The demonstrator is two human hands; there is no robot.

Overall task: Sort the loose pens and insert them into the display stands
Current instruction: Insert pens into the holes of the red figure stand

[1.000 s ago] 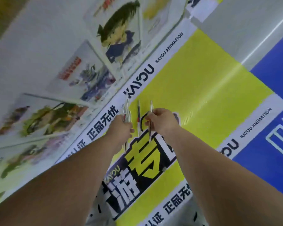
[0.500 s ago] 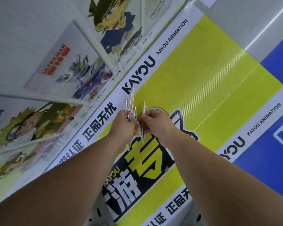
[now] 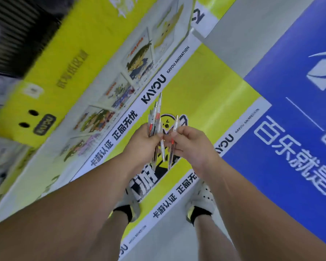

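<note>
My left hand [image 3: 143, 142] grips a bundle of several clear pens [image 3: 154, 119] with red bands, their ends fanning up past my fingers. My right hand [image 3: 191, 146] pinches one single pen [image 3: 174, 129] of the same kind, held upright just right of the bundle. The two hands are nearly touching at chest height above the floor. No display stand is in view.
Below lies a yellow floor graphic [image 3: 205, 95] with black lettering and a blue one [image 3: 290, 110] to the right. My feet in white shoes [image 3: 203, 200] stand on it. A yellow cabinet with printed cartoon panels [image 3: 94, 117] runs along the left.
The view has swung back and down, so my feet and the blue floor graphic now show. Both hands have kept their pens and stayed close together.
</note>
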